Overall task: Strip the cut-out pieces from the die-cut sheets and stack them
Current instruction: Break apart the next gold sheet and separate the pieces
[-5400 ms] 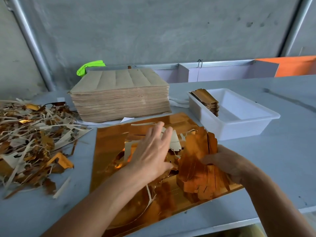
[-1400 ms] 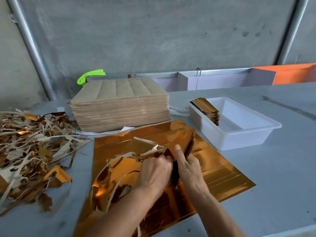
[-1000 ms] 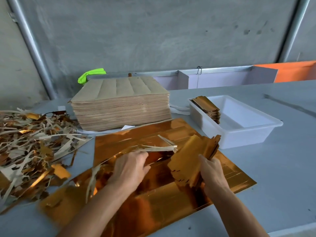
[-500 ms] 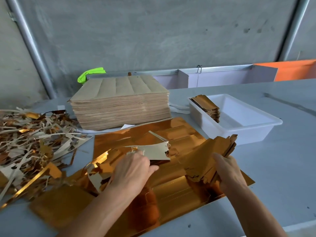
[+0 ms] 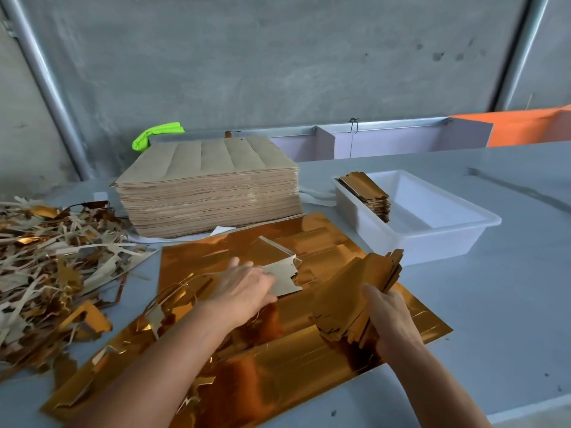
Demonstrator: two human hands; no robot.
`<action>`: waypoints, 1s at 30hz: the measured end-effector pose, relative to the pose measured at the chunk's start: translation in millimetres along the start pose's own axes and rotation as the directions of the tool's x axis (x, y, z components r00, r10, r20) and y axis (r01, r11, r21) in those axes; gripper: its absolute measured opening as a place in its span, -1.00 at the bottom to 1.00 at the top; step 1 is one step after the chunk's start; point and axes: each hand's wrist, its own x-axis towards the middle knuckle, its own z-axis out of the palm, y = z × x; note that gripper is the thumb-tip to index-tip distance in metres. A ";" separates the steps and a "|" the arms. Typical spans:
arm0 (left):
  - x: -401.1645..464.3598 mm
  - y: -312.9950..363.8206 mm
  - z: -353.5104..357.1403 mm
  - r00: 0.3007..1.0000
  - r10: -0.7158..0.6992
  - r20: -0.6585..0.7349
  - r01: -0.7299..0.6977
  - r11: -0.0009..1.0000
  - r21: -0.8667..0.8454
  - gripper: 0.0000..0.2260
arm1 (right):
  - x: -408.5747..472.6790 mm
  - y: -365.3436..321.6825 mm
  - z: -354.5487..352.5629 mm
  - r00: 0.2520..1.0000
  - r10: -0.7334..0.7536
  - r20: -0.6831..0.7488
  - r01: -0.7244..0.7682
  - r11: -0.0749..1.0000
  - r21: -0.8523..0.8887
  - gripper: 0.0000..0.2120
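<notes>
A shiny gold die-cut sheet point(image 5: 309, 362) lies flat on the grey table in front of me. My right hand point(image 5: 391, 316) grips a thick bundle of gold cut-out pieces point(image 5: 355, 288), tilted up to the right above the sheet. My left hand point(image 5: 244, 288) holds the torn waste frame point(image 5: 279, 278), whose pale back side shows, with loose gold strips trailing left over the sheet. A white tray point(image 5: 463, 239) at the right holds a stack of finished gold pieces point(image 5: 367, 193).
A tall pile of brown-backed sheets point(image 5: 210, 189) stands behind the gold sheet. A heap of waste strips point(image 5: 52, 267) covers the table's left side. A green cloth point(image 5: 157, 134) lies behind the pile. The table's front edge runs close below my arms.
My right hand lifted the bundle of cut-outs out of the sheet and moved it right. My left hand pulled the torn waste frame away to the left.
</notes>
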 end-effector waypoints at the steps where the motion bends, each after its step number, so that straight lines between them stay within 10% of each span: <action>1: -0.4 -3.6 0.3 1.000 -0.031 -0.006 0.031 1.000 -0.006 -0.75 | 1.3 0.7 0.1 1.000 0.001 0.006 -0.001 1.000 0.002 -0.89; 12: -8.6 -26.4 1.0 0.969 -0.122 0.215 0.143 0.986 -0.086 -0.66 | 0.9 3.2 -1.3 1.000 0.007 0.016 -0.008 1.000 0.022 -0.80; 24: 1.0 -35.5 -51.1 0.902 -0.047 -0.430 -0.006 0.992 -0.122 -0.80 | 14.4 -1.5 6.9 0.980 -0.195 0.048 0.196 0.981 -0.001 -0.88; 30: 8.0 -23.3 -64.5 0.875 0.093 -0.476 -0.174 0.976 -0.130 -0.83 | 26.0 -14.2 13.0 0.898 -0.425 0.114 0.439 0.878 -0.189 -0.80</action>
